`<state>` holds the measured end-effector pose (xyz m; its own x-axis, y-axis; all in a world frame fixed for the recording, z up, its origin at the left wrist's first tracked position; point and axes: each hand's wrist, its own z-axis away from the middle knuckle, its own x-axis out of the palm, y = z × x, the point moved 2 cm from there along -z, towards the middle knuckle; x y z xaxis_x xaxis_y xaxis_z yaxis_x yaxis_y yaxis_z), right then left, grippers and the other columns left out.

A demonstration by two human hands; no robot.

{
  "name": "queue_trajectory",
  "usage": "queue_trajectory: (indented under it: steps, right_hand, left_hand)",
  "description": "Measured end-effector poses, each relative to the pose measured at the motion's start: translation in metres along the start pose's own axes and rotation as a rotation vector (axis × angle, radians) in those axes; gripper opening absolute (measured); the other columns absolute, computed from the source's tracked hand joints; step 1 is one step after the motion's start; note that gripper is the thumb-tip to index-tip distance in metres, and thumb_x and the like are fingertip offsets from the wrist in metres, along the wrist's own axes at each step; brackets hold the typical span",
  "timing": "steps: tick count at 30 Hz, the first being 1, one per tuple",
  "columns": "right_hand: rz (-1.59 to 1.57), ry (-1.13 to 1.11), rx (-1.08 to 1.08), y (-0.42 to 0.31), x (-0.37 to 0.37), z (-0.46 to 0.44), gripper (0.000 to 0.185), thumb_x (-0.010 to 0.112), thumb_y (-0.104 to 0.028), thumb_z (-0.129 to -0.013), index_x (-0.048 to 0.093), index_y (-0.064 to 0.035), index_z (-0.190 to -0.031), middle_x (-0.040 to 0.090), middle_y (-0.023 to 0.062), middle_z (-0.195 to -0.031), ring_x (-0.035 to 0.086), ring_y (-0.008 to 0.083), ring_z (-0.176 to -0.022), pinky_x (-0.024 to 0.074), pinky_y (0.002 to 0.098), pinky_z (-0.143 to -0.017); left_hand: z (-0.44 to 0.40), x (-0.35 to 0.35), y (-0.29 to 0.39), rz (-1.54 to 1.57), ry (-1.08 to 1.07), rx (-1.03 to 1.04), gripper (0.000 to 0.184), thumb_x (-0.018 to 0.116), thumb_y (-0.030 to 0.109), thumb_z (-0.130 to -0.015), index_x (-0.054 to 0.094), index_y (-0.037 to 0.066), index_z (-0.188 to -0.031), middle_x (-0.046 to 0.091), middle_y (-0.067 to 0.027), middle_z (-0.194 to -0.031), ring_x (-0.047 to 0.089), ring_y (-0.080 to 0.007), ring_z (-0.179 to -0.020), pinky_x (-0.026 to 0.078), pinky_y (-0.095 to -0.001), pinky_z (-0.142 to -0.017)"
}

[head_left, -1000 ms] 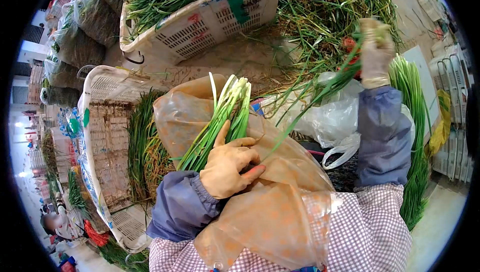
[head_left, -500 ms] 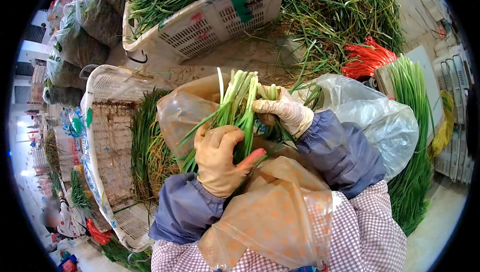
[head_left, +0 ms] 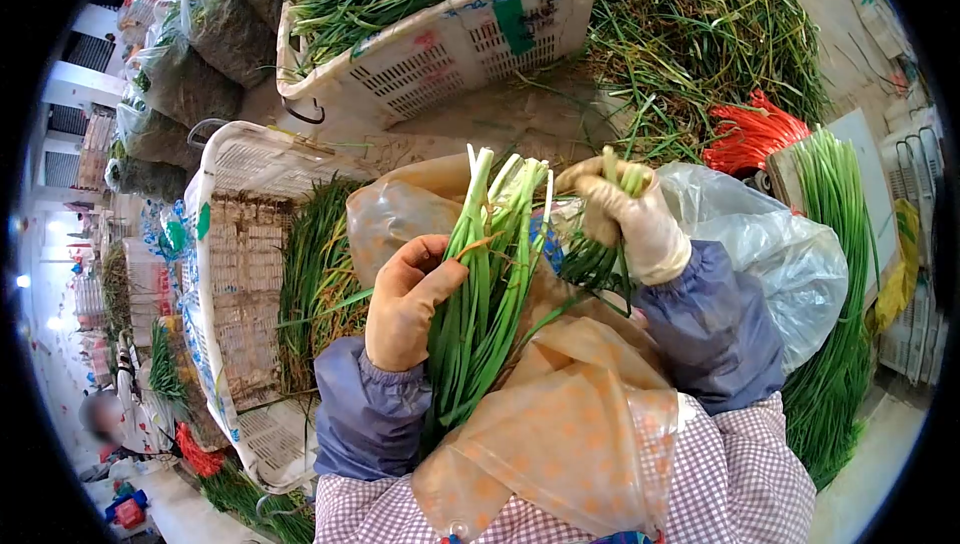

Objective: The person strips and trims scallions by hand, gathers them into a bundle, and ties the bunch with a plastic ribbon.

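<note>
My gloved left hand (head_left: 408, 302) is closed on the left side of a bunch of green stalks (head_left: 480, 294), whose pale ends point up and whose leaves hang over my lap. To its right, my gloved right hand (head_left: 630, 214) grips a smaller bundle of green stalks (head_left: 598, 262), with pale tips showing above the fingers and leaves hanging below. A gap separates the two bundles near their tops. Beneath them lies an orange-dotted translucent plastic apron (head_left: 550, 424).
A white crate (head_left: 205, 294) with greens stands left, another full crate (head_left: 430, 69) ahead. A pile of leaves (head_left: 710, 34), red ties (head_left: 755, 134), a clear plastic bag (head_left: 770, 254) and long green stalks (head_left: 830, 344) are on the right. A person (head_left: 105, 419) is at far left.
My right hand came in from the far right to the bunch, then drew slightly right with its small bundle. My left hand shifted from over the stalks to their left side.
</note>
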<state>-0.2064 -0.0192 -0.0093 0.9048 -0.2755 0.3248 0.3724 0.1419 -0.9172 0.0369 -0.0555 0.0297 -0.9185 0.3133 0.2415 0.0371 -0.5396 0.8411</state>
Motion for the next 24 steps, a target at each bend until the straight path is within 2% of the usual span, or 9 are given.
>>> queue_trajectory:
  steps: [4,6,9,13,15,18,20,21,24]
  right_hand:
    - [0.087,-0.295,0.039,-0.019,0.042,0.015,0.03,0.067,-0.01,-0.085,0.061,0.0017,-0.112,0.055,-0.004,-0.067,0.046,0.0037,-0.053,0.0369,0.0201,-0.047]
    - [0.106,-0.347,0.026,0.008,0.048,0.0,0.04,0.074,-0.015,-0.082,0.058,-0.0014,-0.117,0.065,0.0024,-0.095,0.056,0.0074,-0.08,0.0476,0.0215,-0.069]
    - [0.241,-0.551,0.034,0.015,0.06,0.002,0.041,0.072,-0.011,-0.082,0.056,0.004,-0.117,0.064,0.0005,-0.097,0.057,0.0087,-0.086,0.0485,0.0239,-0.074]
    - [0.237,-0.523,0.023,0.009,0.059,0.017,0.012,0.069,-0.008,-0.084,0.066,0.0003,-0.093,0.059,-0.0037,-0.075,0.05,0.0048,-0.07,0.0432,0.0235,-0.06]
    - [0.326,-0.636,-0.137,0.003,0.048,0.024,0.018,0.071,-0.016,-0.084,0.064,0.0004,-0.081,0.053,-0.0035,-0.065,0.045,0.0054,-0.062,0.0398,0.0247,-0.054]
    - [0.134,-0.458,-0.358,-0.006,0.02,0.019,0.016,0.069,-0.013,-0.083,0.063,-0.0001,-0.077,0.053,-0.0005,-0.06,0.047,0.0072,-0.057,0.0387,0.0257,-0.05]
    - [0.008,-0.141,0.02,-0.021,-0.006,0.021,0.014,0.068,-0.013,-0.082,0.065,-0.0009,-0.078,0.053,0.0009,-0.058,0.046,0.0087,-0.049,0.0356,0.0247,-0.045]
    - [-0.035,-0.04,-0.006,-0.02,-0.021,0.016,0.025,0.067,-0.025,-0.081,0.065,0.0001,-0.084,0.057,0.0033,-0.063,0.05,0.01,-0.05,0.0365,0.0231,-0.046]
    - [0.019,-0.093,-0.021,-0.02,-0.051,0.006,0.023,0.066,-0.02,-0.082,0.066,0.0006,-0.09,0.053,-0.0008,-0.059,0.044,0.0074,-0.045,0.0339,0.0219,-0.043]
  left_hand:
    - [-0.001,0.005,-0.001,0.035,-0.037,-0.001,0.019,0.061,0.003,-0.084,0.055,0.0,-0.102,0.063,-0.0056,-0.093,0.059,-0.0105,-0.08,0.049,-0.024,-0.073]
    - [-0.001,0.004,-0.004,0.008,-0.044,0.029,0.017,0.061,0.003,-0.083,0.054,0.001,-0.1,0.062,-0.0047,-0.09,0.059,-0.0103,-0.077,0.049,-0.0239,-0.071]
    - [0.001,-0.002,-0.003,-0.066,-0.045,0.071,0.019,0.061,0.005,-0.083,0.053,0.002,-0.099,0.061,-0.0038,-0.087,0.057,-0.01,-0.073,0.049,-0.0242,-0.067]
    - [0.003,-0.005,0.0,0.107,0.01,0.003,0.02,0.06,0.005,-0.082,0.05,0.003,-0.098,0.061,-0.006,-0.087,0.058,-0.0115,-0.072,0.05,-0.0254,-0.067]
    - [0.002,-0.004,-0.001,0.188,0.021,0.004,0.018,0.058,0.003,-0.082,0.049,0.002,-0.098,0.062,-0.0076,-0.087,0.06,-0.014,-0.072,0.052,-0.0275,-0.069]
    - [-0.001,-0.008,-0.003,0.213,-0.034,0.027,0.017,0.056,0.001,-0.082,0.05,0.002,-0.098,0.062,-0.0093,-0.091,0.062,-0.0163,-0.077,0.053,-0.0296,-0.072]
    - [-0.002,-0.009,-0.004,0.229,-0.021,0.047,0.018,0.057,0.003,-0.082,0.051,0.001,-0.099,0.063,-0.0107,-0.093,0.064,-0.0191,-0.08,0.055,-0.0321,-0.074]
    - [-0.002,-0.009,-0.005,0.245,-0.008,0.063,0.019,0.059,0.006,-0.082,0.053,0.001,-0.1,0.064,-0.0121,-0.094,0.065,-0.0219,-0.084,0.056,-0.0346,-0.077]
    - [-0.002,-0.01,-0.008,0.316,-0.011,0.073,0.022,0.061,0.006,-0.082,0.054,0.001,-0.102,0.065,-0.0138,-0.097,0.065,-0.024,-0.088,0.056,-0.0379,-0.08]
